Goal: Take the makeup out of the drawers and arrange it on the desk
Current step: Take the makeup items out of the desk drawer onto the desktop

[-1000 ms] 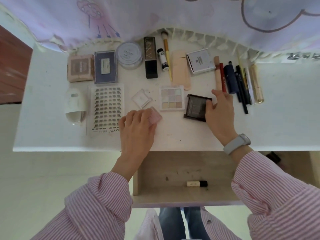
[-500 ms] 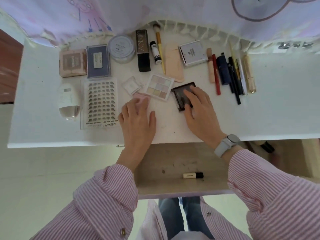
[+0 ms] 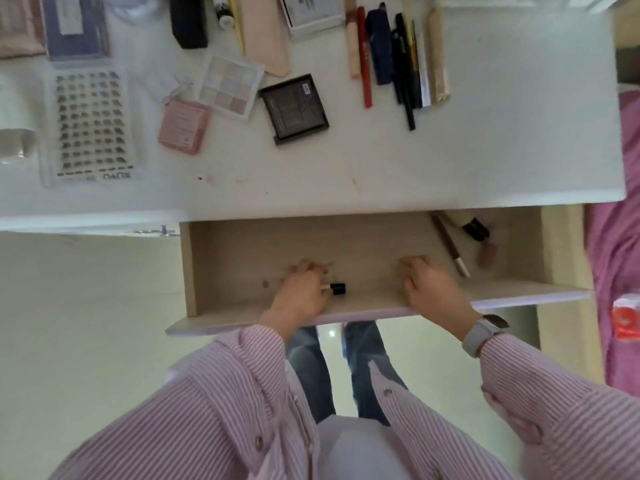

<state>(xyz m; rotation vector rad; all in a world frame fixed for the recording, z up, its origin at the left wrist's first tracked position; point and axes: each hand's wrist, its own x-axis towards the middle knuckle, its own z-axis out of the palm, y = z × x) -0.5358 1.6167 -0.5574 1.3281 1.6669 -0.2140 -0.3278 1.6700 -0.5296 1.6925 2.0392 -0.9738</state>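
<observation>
Left hand: the left hand (image 3: 303,292) is down inside the open drawer (image 3: 363,308), fingers curled over a small tube (image 3: 334,288); only the tube's black cap and a bit of pale body show at the thumb side, so it looks grasped.
Right hand: the right hand (image 3: 429,289) is also in the drawer, to the right of the left hand and apart from it, fingers curled down toward the drawer floor; whether it holds anything I cannot tell.
Watch: a grey watch (image 3: 479,332) sits on the right wrist.
Right of the right hand: a thin brush (image 3: 450,245), a black-capped bottle (image 3: 467,225) and a small pinkish piece (image 3: 487,254) lie in the drawer's far right corner.
Beyond the hands: on the desk (image 3: 485,150) lie a pink compact (image 3: 183,127), a pastel palette (image 3: 230,85), a dark palette (image 3: 294,109), a lash tray (image 3: 90,124) and a row of pens (image 3: 398,57).
</observation>
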